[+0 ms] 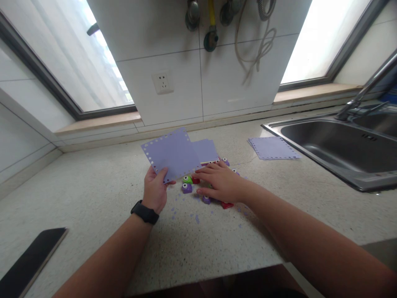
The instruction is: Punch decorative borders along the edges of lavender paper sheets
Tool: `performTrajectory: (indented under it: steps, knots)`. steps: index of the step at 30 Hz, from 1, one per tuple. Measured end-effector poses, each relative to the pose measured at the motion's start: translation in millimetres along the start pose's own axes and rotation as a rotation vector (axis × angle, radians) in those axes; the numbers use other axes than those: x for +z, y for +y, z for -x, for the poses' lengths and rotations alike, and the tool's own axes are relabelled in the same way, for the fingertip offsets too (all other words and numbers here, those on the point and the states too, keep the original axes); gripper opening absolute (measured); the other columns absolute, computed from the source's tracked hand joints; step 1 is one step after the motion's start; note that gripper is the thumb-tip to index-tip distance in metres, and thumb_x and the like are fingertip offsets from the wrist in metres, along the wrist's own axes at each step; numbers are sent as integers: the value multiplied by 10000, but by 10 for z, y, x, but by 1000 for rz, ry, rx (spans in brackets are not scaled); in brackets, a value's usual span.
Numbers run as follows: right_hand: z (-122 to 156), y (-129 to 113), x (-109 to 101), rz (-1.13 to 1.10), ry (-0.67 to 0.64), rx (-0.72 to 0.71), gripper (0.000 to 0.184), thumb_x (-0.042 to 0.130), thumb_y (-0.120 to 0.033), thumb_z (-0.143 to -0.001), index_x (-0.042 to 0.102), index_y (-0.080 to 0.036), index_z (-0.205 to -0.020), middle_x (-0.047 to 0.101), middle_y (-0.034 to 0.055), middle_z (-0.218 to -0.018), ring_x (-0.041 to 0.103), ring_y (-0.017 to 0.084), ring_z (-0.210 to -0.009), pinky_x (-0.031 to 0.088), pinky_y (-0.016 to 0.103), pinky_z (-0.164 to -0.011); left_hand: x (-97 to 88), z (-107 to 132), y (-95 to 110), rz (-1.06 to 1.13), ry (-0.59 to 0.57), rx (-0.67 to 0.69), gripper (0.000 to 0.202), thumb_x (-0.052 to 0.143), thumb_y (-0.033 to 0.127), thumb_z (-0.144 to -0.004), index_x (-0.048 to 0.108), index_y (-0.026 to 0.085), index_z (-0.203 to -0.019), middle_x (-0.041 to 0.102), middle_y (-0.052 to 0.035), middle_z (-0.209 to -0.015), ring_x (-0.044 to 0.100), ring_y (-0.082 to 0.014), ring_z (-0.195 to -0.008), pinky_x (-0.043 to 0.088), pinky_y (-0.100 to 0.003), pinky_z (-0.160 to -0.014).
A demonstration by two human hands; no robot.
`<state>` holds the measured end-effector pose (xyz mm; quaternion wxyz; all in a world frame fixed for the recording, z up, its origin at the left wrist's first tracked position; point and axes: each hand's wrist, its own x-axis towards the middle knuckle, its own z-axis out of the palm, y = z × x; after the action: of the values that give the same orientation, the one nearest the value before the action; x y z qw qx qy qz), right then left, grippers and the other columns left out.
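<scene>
My left hand [155, 191] pinches the near corner of a purple sheet of paper [175, 155], thumb on top, and tilts it above the counter. Star-like and other small holes run along the sheet's edges. My right hand [221, 182] reaches over a cluster of small craft punches, palm down with its fingers spread. Among them are a green punch [187, 179], a purple punch [186, 188] and a red punch [227, 205]; my hand covers several others. Behind the punches lies more purple paper [205, 150], partly hidden by the raised sheet.
Punched purple sheets [273, 148] lie on the right, beside the steel sink [319, 145] with its tap [356, 101]. Purple paper scraps [197, 218] are scattered on the speckled counter [102, 186]. A flat black device [32, 260] rests at the near left.
</scene>
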<state>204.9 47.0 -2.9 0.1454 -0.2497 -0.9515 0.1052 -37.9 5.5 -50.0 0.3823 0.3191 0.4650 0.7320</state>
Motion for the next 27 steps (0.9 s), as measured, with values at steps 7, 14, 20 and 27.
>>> performTrajectory:
  steps: [7, 14, 20, 27]
  knots:
    - [-39, -9, -59, 69, -1, 98, 276, 556, -407, -1046, 764, -230, -1091, 802, 96, -1113, 658, 328, -1122, 354, 478, -986, -1, -1, 3, 17, 0, -15, 379, 839, 286, -730, 673, 220, -1064, 731, 3, -1010, 661, -114, -643, 556, -206, -448]
    - [-81, 12, 8, 82, 12, 258, 262, 669, -471, -976, 808, -260, -1043, 809, 94, -1079, 628, 350, -1091, 332, 484, -942, 20, 25, 35, 7, -8, -14, 390, 844, 287, -724, 675, 220, -1069, 732, -3, -1021, 656, -115, -635, 562, -210, -448]
    - [-97, 0, 83, 72, 51, 299, 223, 737, -455, -920, 833, -259, -968, 812, 104, -994, 612, 358, -1074, 312, 504, -926, 11, 17, 25, 8, 7, -9, 380, 846, 284, -718, 679, 220, -1053, 732, 6, -992, 653, -113, -628, 562, -207, -442]
    - [-104, -37, 114, 109, 80, 379, 251, 744, -479, -898, 822, -240, -893, 794, 100, -906, 623, 358, -1093, 349, 495, -936, 1, 12, 5, 1, 13, 0, 382, 845, 286, -714, 684, 217, -1054, 728, 7, -985, 659, -115, -635, 555, -202, -435]
